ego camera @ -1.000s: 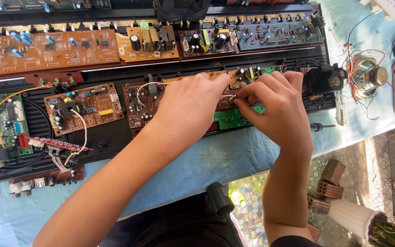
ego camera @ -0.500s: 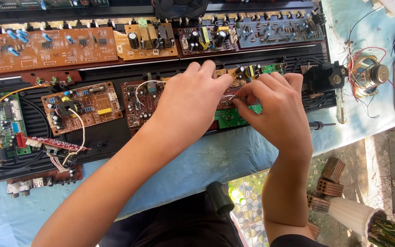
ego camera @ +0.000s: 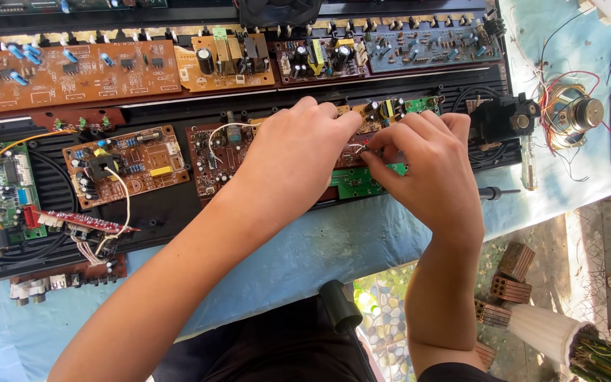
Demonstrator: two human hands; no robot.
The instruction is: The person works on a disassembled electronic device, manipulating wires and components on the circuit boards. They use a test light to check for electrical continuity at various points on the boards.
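Green board sits right under both hands

Green board [ego camera: 356, 182] lies flat on the black tray [ego camera: 171, 212], near the front edge of the table [ego camera: 362, 240] with its blue cloth. Its long side runs left to right. Just behind it is a small brown board [ego camera: 362, 141] with little parts and thin wires on it.

Both hands meet over these two boards. The left hand [ego camera: 291, 159] comes in from the left and lies palm down, with its fingers bent over the brown board. I cannot tell what its fingertips hold, because the hand hides them. The right hand [ego camera: 429, 166] comes in from the right. Its thumb and first fingers are pressed together in a pinch on something tiny, maybe a wire end, right at the spot where the brown board meets the green board. The thing is too small to name.

The right hand is the nearer one to the green board. The board pokes out just below and to the left of its fingertips, between the two hands.

More boards lie to the left, like an orange-brown board [ego camera: 125, 166] with a white wire. A screwdriver [ego camera: 500, 192] lies just to the right of the right hand, and a small speaker [ego camera: 578, 113] with red wires is farther right.
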